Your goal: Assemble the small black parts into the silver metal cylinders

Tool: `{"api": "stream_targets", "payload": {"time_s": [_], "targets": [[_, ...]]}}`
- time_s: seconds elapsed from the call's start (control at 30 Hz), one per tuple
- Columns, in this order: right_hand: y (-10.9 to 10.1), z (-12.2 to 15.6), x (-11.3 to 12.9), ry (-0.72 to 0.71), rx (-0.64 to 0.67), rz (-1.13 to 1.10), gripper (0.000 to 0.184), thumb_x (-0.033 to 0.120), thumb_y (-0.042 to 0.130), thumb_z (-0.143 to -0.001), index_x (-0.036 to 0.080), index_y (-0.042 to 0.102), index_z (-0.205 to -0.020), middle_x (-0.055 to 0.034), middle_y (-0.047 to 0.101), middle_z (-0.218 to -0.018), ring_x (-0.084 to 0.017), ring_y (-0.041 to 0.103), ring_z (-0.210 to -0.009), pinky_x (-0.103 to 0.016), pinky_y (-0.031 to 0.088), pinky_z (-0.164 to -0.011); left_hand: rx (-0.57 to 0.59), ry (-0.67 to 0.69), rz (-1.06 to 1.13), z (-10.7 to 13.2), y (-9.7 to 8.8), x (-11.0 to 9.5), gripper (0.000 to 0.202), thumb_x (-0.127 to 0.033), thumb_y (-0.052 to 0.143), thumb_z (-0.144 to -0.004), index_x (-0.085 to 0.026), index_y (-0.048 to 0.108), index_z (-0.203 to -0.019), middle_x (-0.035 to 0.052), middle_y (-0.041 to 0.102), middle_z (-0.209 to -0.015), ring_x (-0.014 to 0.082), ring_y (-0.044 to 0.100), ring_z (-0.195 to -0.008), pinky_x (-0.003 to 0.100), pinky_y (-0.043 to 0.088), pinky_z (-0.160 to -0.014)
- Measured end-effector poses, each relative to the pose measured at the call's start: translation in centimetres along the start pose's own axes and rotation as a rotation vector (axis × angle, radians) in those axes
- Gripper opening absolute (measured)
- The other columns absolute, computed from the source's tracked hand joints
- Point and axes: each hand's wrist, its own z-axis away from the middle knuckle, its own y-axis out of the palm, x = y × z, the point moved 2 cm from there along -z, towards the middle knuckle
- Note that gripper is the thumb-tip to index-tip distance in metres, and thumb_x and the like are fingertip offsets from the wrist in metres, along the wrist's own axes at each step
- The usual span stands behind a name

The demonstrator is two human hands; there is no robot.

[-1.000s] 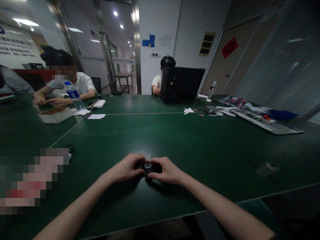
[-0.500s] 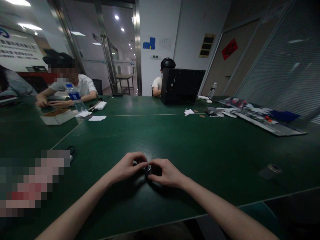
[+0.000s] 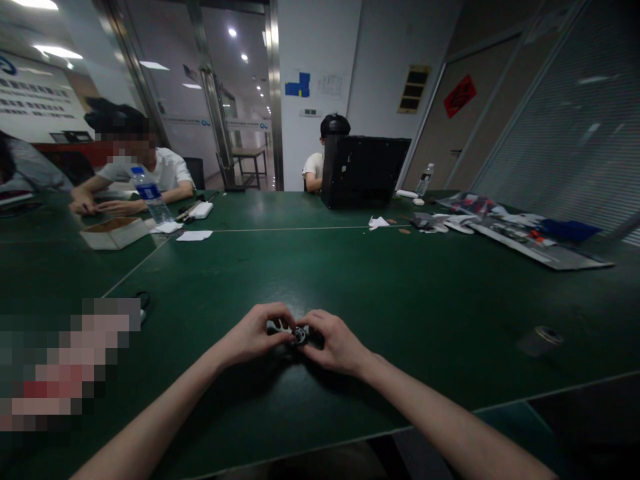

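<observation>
While clamped on one metal part [image 3: 300, 335], left hand [image 3: 257, 333] and right hand [image 3: 336, 341] well apart from box [image 3: 120, 236] and cylinder [image 3: 541, 342].

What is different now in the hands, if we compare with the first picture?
The small metal cylinder has been tipped, so its round end now faces the camera more. The left hand has its fingertips at the cylinder's left edge; whether they grip is unclear. The right hand keeps its hold. No clear release shows. The other cylinder and the blue-capped bottle stayed in place.
</observation>
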Motion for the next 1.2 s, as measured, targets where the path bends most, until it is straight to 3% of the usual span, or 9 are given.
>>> {"api": "stream_targets", "payload": {"time_s": [0.73,1.2], "targets": [[0.01,0.15,0.45,-0.039,0.044,0.048,0.021,0.019,0.059,-0.078,0.018,0.055,-0.099,-0.0055,0.060,-0.097,-0.016,0.055,-0.088,-0.027,0.043,-0.076,0.040,-0.032,-0.021,0.02,0.36,0.14,0.020,-0.030,0.065,-0.077,-0.016,0.058,-0.090,0.0019,0.061,-0.090,0.0173,0.057,-0.082,0.027,0.045,-0.073],[0.39,0.23,-0.27,0.124,0.038,-0.014,0.037,0.030,0.067,-0.074,0.020,0.052,-0.107,-0.0040,0.063,-0.095,-0.016,0.058,-0.081,-0.027,0.044,-0.072,0.060,-0.072,0.018,0.15,0.37,-0.34,0.023,-0.029,0.063,-0.078,-0.016,0.057,-0.096,0.0017,0.062,-0.090,0.0164,0.059,-0.080,0.026,0.046,-0.071]]}}
